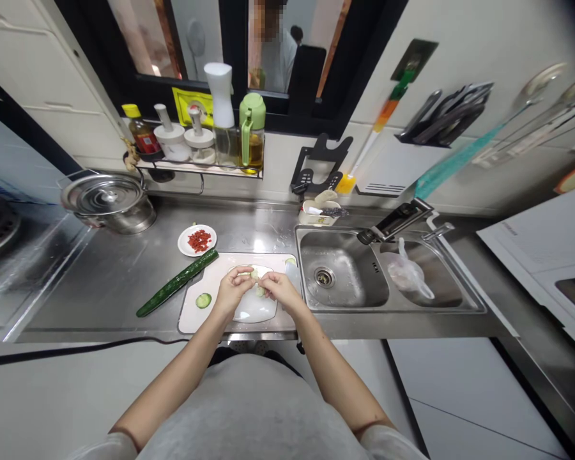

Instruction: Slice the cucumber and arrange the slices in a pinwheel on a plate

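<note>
Above a white plate on the pale cutting board, my left hand and my right hand meet, fingers pinched on a small pale green piece, which looks like cucumber. Another pale green bit shows just below the fingertips. Cucumber slices lie on the board's left part. A long green cucumber rests slantwise across the board's upper left edge and the counter. Behind it stands a small white plate of chopped red pieces. A knife blade shows at the board's right edge.
The double steel sink is right of the board, with a faucet and a tied plastic bag in its right basin. A lidded steel pot stands back left. Bottles and jars fill a wall rack. A person appears in the window.
</note>
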Tool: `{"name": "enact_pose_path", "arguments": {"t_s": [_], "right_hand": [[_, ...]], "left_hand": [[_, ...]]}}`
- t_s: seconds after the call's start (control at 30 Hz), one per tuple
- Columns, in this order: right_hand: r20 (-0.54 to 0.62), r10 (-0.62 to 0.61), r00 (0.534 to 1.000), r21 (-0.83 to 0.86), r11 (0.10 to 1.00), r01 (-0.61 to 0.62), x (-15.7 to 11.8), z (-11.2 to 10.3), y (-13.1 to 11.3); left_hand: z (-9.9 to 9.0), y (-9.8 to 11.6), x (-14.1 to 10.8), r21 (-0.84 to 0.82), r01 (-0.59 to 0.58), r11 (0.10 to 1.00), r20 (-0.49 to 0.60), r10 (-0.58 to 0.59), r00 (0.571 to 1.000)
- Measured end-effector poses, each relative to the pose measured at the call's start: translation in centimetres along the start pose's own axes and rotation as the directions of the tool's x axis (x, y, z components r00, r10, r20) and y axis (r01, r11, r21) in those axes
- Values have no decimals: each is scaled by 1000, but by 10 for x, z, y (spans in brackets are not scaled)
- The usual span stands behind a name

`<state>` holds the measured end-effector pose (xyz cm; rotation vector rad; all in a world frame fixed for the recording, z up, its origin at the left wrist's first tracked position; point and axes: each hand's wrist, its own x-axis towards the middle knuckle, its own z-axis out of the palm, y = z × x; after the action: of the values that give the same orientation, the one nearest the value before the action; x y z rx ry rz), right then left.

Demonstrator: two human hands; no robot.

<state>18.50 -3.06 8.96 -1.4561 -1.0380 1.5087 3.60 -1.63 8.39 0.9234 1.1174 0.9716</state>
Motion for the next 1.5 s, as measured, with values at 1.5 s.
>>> {"name": "enact_pose_path", "arguments": {"t_s": [1.5], "right_hand": [[-121,-15,993,-955,274,-112,-15,-14,76]], "left_hand": [[13,-79,41,922,-280,269,269,78,960]]}}
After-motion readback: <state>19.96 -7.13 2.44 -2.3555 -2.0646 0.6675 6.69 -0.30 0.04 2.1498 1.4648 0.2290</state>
